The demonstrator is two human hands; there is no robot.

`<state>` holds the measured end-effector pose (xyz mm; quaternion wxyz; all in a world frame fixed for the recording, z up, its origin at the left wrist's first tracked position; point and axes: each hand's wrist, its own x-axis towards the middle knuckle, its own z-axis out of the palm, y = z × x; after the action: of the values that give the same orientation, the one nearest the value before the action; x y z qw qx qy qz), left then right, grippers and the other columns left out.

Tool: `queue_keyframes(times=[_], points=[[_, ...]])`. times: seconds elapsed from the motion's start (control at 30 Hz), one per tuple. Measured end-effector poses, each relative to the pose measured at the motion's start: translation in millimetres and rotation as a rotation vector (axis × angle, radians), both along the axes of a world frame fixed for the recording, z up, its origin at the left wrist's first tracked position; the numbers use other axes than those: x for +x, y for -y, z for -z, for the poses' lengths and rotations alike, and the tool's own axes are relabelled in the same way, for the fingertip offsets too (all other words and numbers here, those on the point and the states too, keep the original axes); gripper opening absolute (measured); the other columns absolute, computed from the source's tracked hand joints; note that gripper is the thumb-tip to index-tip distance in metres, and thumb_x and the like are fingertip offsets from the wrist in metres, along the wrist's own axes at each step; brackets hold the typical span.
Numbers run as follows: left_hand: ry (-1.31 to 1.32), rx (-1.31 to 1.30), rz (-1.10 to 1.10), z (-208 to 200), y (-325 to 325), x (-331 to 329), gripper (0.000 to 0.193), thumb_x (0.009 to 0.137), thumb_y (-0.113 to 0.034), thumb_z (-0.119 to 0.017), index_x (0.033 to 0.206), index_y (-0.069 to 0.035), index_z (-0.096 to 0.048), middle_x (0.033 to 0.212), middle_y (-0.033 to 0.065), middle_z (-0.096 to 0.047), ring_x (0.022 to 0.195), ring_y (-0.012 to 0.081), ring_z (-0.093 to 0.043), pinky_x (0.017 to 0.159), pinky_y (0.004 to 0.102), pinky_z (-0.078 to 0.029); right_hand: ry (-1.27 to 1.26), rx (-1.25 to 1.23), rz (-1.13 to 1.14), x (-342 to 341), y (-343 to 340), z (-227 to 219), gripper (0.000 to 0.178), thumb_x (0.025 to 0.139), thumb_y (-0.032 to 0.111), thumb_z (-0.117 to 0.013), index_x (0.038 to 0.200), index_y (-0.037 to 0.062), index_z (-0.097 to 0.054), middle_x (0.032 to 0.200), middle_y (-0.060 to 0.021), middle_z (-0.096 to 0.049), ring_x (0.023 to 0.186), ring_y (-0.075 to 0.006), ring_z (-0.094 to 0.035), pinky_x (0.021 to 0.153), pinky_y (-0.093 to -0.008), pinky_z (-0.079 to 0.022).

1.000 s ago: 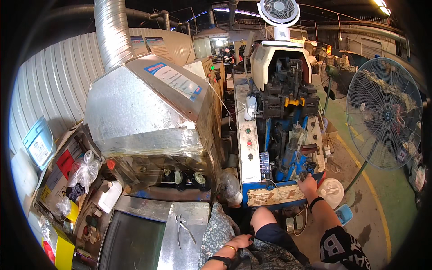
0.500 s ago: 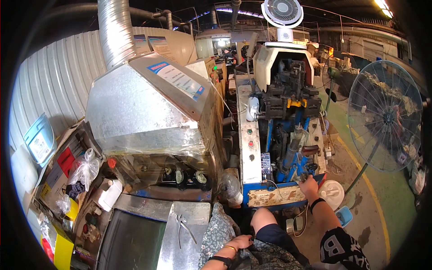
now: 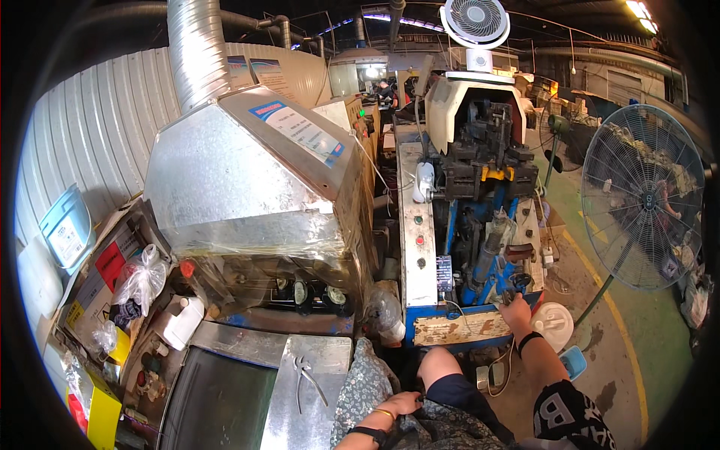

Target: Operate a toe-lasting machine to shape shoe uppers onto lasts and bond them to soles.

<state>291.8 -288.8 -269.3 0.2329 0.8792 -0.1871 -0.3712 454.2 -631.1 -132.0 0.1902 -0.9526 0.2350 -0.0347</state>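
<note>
Right hand (image 3: 516, 315) up at the machine's (image 3: 487, 217) front, left hand (image 3: 405, 403) on floral cloth (image 3: 363, 386)
Dark knob (image 3: 518, 282) is there, right by the right fingers; honestly can't tell if either hand's gripping.

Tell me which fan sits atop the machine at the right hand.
The white fan, above the machine's pale hood; the big floor fan and dark green fan are on poles, farther right.

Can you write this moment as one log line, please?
left hand: resting on patterned cloth | right hand: at front of blue machine, grip unclear | nearby: pliers on metal plate
</note>
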Motion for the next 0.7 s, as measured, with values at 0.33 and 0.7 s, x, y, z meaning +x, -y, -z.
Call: queue_keyframes(times=[0.33, 0.7], points=[[0.005, 0.014, 0.007, -6.8, 1.3, -0.6, 0.055, 0.092, -0.035, -0.050, 0.135, -0.002, -0.045, 0.133, 0.0217, -0.051, 0.125, 0.0356, -0.047, 0.104, 0.0420, -0.038, 0.026, 0.003, 0.008, -0.5, 1.2, 2.3, 0.058, 0.080, 0.038, -0.067, 0.118, -0.0013, -0.046, 0.099, -0.0196, -0.066, 0.090, -0.0352, -0.066, 0.078, -0.0441, -0.055], [-0.019, 0.023, 0.004, -5.2, 0.9, 0.6, 0.057, 0.092, -0.037, -0.050, 0.137, -0.003, -0.044, 0.137, 0.0202, -0.049, 0.128, 0.0342, -0.045, 0.106, 0.0405, -0.036, -0.008, 0.019, -0.004, 0.4, 0.2, -1.3, 0.058, 0.082, 0.040, -0.066, 0.118, -0.0011, -0.046, 0.103, -0.0193, -0.065, 0.091, -0.0335, -0.066, 0.076, -0.0424, -0.056]])
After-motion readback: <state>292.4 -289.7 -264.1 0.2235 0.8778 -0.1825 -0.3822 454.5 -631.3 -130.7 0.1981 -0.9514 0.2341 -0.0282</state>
